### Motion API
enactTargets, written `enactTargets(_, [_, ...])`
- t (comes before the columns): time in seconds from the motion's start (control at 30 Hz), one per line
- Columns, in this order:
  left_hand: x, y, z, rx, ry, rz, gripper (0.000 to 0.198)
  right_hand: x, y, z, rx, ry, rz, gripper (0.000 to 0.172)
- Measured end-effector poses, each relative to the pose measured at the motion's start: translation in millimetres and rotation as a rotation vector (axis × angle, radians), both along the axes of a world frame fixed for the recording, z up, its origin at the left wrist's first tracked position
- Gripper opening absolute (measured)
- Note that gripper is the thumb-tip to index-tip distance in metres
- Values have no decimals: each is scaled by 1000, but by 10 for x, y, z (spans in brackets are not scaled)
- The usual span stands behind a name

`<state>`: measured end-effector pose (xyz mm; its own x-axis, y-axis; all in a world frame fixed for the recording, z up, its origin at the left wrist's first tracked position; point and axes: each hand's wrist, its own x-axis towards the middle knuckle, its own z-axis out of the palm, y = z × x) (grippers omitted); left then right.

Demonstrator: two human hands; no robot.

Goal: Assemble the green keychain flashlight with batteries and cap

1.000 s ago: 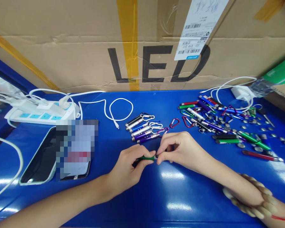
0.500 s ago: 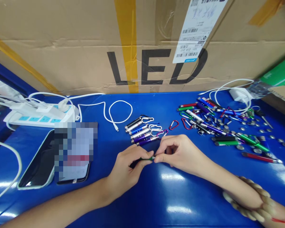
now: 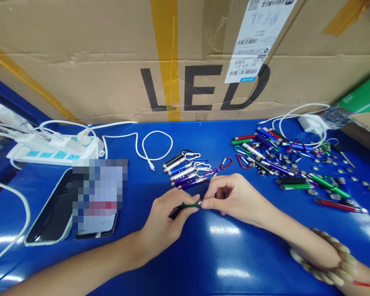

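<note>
My left hand is closed around a small green penlight, most of which is hidden in the fingers. At the penlight's silver end, my right hand has thumb and forefinger pinched together. Whether a separate small part sits in that pinch cannot be made out. Just beyond the hands lies a row of several penlights in black, silver, blue and purple, with small carabiners on their ends. A loose red carabiner rests to the right of the row.
On the right lies a heap of penlights, carabiners and button cells. Two phones and a white power strip with cables are on the left. A large cardboard box stands along the back of the blue table.
Both hands stay nearly in place at the penlight. Slightly more of its green body and silver end shows between the fingers now. The whole view has shifted very slightly.
</note>
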<state>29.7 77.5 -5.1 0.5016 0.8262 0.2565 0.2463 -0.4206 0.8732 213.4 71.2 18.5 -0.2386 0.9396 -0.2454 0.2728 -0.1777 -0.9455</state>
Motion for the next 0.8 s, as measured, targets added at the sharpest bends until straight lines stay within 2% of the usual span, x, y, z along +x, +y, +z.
enactTargets(0.1, [3, -12, 15, -46, 0, 14, 7, 17, 6, -29, -21, 31, 20, 20])
enactTargets(0.33, [-4, -24, 41, -106, 6, 23, 8, 54, 21, -8, 66, 71, 48, 14])
enactTargets(0.57, [34, -3, 112, -341, -24, 38, 13, 42, 20, 51, 316, -131, -24, 19])
enactTargets(0.63, [44, -6, 114, -388, -3, 61, 16, 131, 53, 84, 455, -278, -110, 21])
enactTargets(0.7, [54, -11, 113, -417, 21, 75, 19, 288, 111, 124, 612, -553, -275, 23])
enactTargets(0.77, [62, -15, 114, -436, 40, 79, 22, 489, 182, 164, 644, -865, -447, 22])
enactTargets(0.8, [65, -16, 117, -443, 46, 80, 23, 593, 217, 179, 589, -957, -509, 22])
